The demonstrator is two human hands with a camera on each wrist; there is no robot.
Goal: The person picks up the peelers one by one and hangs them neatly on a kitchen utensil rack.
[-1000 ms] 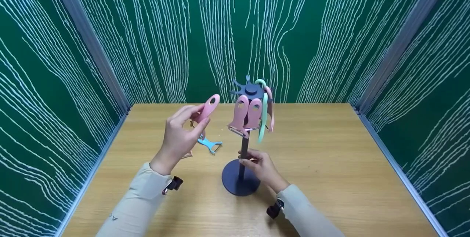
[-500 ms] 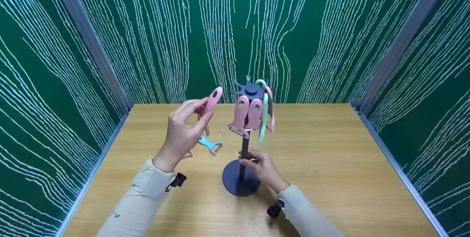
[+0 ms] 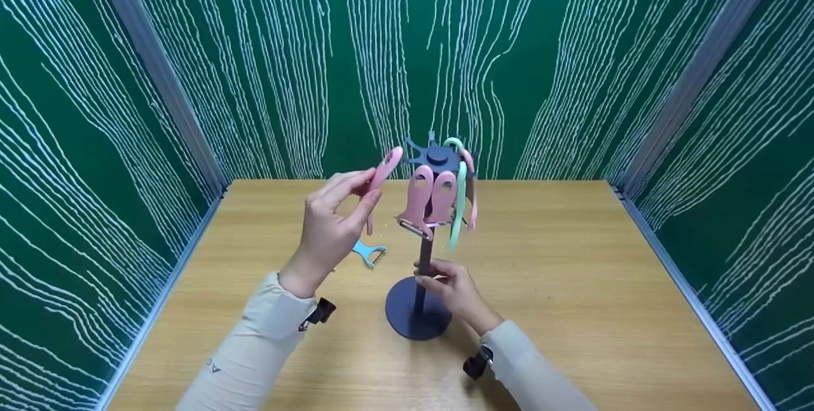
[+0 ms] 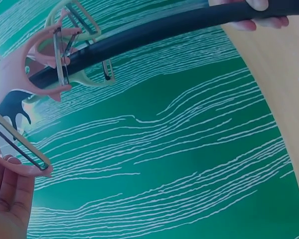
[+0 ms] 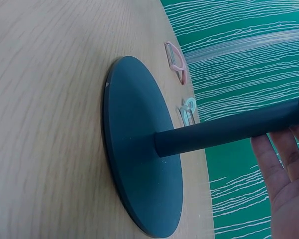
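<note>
My left hand (image 3: 331,226) pinches a pink peeler (image 3: 385,170) between thumb and fingers, its holed handle end tilted up just left of the stand's hooked top. In the left wrist view the blade of this peeler (image 4: 21,144) shows near the fingers. A dark stand (image 3: 437,155) has hooks round its top, and some on the left and back hold nothing. Pink peelers (image 3: 417,198) and mint green peelers (image 3: 458,204) hang at its front and right. Low on the pole (image 5: 234,124), my right hand (image 3: 455,287) grips with thumb and fingers.
On the wooden table (image 3: 547,309) lies a blue peeler (image 3: 369,253), partly behind the left hand. A pink peeler (image 5: 178,62) also lies there in the right wrist view. The stand's round base (image 3: 407,319) sits in the middle. Green patterned walls (image 3: 540,67) enclose the table.
My left hand has carried the pink peeler rightward and up, closer to the stand's hooks. It now covers more of the peelers lying on the table. The right hand stays on the pole.
</note>
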